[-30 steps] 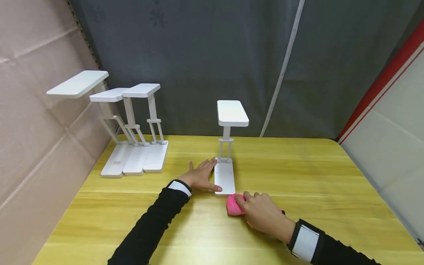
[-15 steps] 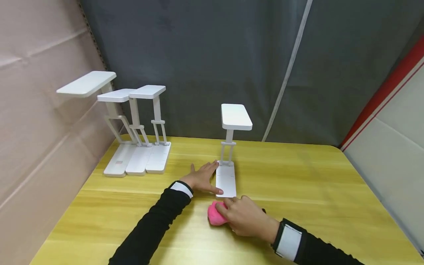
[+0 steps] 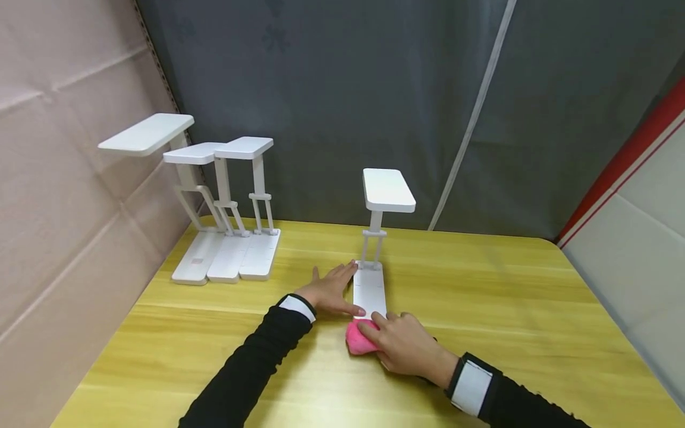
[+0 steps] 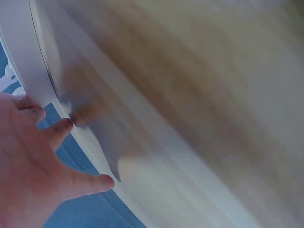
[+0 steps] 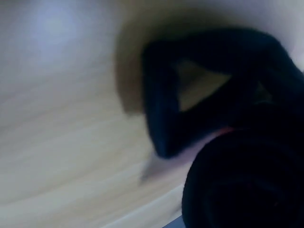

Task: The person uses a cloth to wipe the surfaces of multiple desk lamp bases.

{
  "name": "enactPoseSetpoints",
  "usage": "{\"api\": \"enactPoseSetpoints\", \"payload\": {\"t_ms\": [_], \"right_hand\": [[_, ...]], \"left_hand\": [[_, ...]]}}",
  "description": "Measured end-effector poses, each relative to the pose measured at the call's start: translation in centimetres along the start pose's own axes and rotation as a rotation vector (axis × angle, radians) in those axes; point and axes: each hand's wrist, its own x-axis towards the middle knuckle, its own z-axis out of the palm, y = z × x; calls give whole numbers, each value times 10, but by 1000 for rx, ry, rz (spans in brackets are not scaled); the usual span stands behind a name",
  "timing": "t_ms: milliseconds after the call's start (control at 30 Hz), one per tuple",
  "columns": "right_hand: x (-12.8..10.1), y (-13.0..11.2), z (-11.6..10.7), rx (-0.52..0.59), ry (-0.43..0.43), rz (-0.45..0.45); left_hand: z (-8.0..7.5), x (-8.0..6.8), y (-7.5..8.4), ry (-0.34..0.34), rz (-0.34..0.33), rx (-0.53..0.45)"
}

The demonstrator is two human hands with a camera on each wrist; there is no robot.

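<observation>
White stands (image 3: 225,208) far left, yellow table (image 3: 481,309)

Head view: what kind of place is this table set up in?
Likely a makeshift recording booth, not a home: a yellow wooden table boxed in by a dark grey curtain and a cardboard wall, with identical white folding stands lined up at the left.

Yellow wood-grain desk (image 3: 481,309) backed by dark grey curtain (image 3: 332,89). Pinkish cardboard panel (image 3: 64,178) set at left; grey panel (image 3: 642,238) with red edge seen at right.
</observation>
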Motion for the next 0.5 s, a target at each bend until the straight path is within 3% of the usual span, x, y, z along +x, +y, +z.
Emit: {"api": "enactPoseSetpoints", "payload": {"t_ms": [333, 500], "right_hand": [[-27, 17, -20, 64, -76, 97], [-14, 10, -30, 80, -98, -3]], "left_hand": [[-2, 2, -1, -11, -2, -8], [0, 3, -3, -18, -10, -5]]}}
